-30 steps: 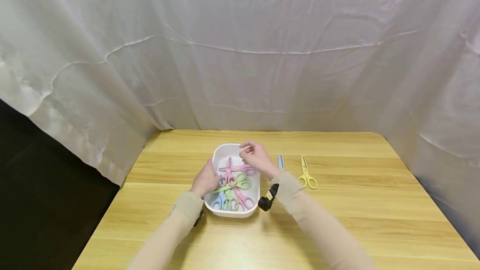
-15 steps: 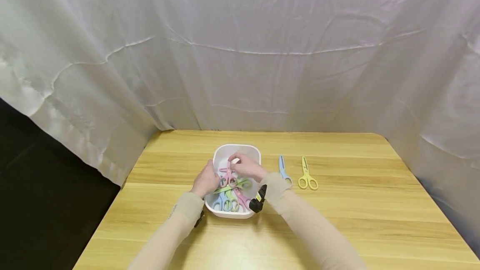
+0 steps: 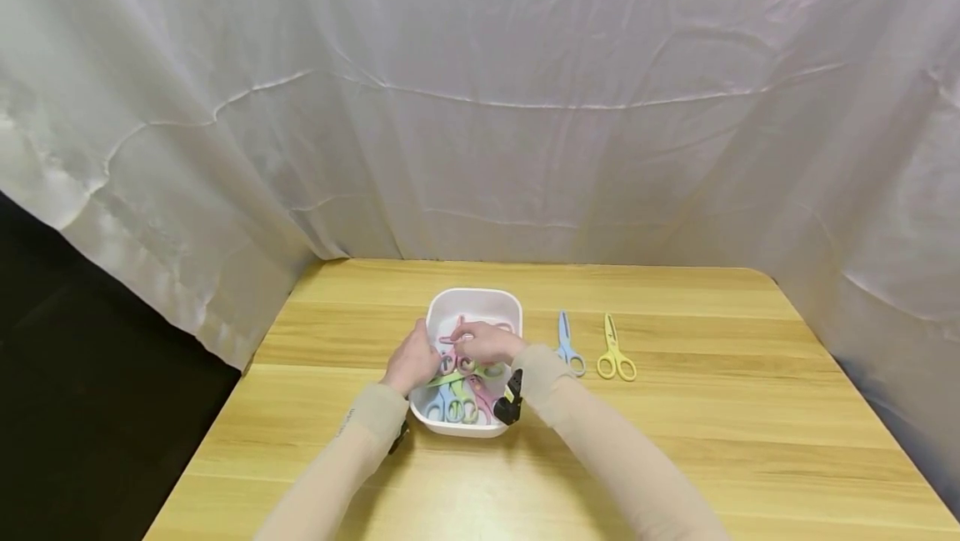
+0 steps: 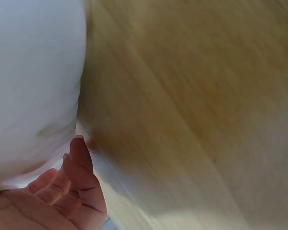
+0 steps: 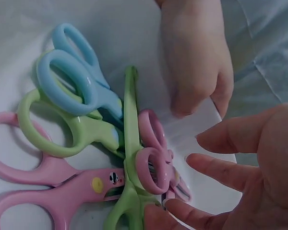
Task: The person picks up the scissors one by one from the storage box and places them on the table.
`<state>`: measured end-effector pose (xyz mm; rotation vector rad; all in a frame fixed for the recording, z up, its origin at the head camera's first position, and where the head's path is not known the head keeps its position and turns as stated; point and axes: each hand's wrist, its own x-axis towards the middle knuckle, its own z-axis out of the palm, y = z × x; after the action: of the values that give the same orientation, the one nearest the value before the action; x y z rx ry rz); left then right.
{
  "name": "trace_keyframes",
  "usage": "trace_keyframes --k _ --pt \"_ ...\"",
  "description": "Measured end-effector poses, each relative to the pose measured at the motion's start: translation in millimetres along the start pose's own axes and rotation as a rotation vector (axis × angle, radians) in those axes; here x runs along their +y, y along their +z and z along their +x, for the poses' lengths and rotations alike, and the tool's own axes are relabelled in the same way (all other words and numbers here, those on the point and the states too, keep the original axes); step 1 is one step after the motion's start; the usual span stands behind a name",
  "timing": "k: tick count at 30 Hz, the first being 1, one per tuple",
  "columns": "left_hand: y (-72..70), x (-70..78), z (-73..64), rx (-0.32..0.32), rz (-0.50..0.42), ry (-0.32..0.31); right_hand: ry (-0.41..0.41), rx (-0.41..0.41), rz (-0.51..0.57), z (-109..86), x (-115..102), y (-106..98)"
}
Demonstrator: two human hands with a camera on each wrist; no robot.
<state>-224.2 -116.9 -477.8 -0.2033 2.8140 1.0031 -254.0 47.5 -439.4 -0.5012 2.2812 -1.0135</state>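
A white plastic bin (image 3: 468, 432) holds several scissors. My left hand (image 3: 412, 360) grips its left rim, thumb inside; in the left wrist view its fingers (image 4: 79, 155) lie curled along the outer wall. Over the scissors, my right hand (image 3: 487, 344) is inside the bin. In the right wrist view its thumb and fingers are spread, with fingertips close beside small pink scissors (image 5: 140, 170); contact is unclear. Green scissors (image 5: 130, 105) lie under those pink handles. Blue scissors (image 5: 89, 96), light green scissors (image 5: 103, 135) and other pink scissors (image 5: 69, 191) lie beside them.
On the wooden table (image 3: 720, 441), right of the bin, blue scissors (image 3: 566, 345) and yellow scissors (image 3: 611, 345) lie side by side, blades pointing away. A pale curtain (image 3: 525, 174) hangs behind and at the sides.
My right hand has moved from the bin's far right rim leftward and down over the pink scissors. The left hand has stayed on the rim. The blue scissors outside have come into fuller view.
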Motion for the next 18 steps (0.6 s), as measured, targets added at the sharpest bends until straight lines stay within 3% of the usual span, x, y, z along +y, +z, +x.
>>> trace_keyframes --k 9,18 --pt "0.0 1.6 0.5 0.002 0.011 0.010 0.062 -0.061 0.021 3.9 4.7 -0.1" --pt "-0.9 2.4 -1.9 0.006 0.016 0.013 0.061 -0.080 -0.008 7.8 10.1 -1.3"
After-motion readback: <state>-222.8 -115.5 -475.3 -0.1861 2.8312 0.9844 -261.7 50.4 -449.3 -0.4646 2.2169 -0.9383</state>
